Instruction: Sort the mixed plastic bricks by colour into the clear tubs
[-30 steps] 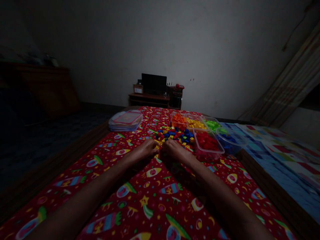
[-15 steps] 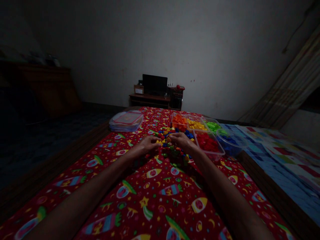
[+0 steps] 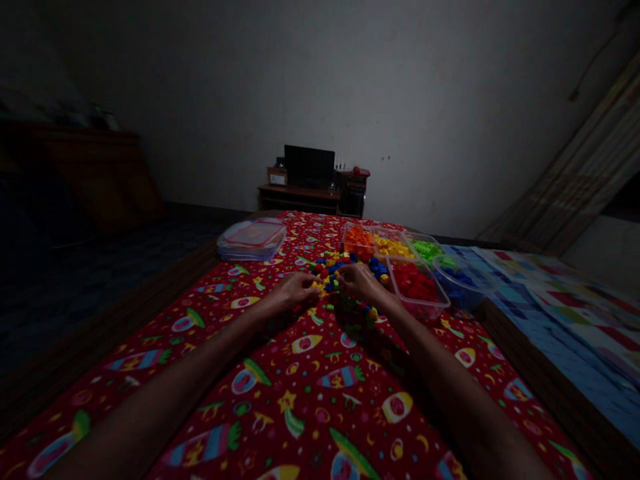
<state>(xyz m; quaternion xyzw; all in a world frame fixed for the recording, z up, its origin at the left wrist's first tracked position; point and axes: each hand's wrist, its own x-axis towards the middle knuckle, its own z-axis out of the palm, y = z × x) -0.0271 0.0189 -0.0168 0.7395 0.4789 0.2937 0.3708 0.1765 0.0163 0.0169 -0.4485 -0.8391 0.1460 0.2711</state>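
left hand (image 3: pixel 295 291) and right hand (image 3: pixel 360 281): fingers curled, touching scattered multicoloured plastic bricks (image 3: pixel 333 272), grasp impossible to confirm. beside them, one clear plastic tub of red bricks (image 3: pixel 419 313) on a red rocket-print bedsheet (image 3: pixel 305 427).

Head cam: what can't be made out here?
- Anything held by the left hand or right hand: head view, backs of the hands and fingers hide the palms.
- Exact shapes of the loose coloured blocks: head view, too small and dim; some hidden under the hands.
- Contents of the rightmost clear tub: head view, dim light and its plastic wall obscure them.
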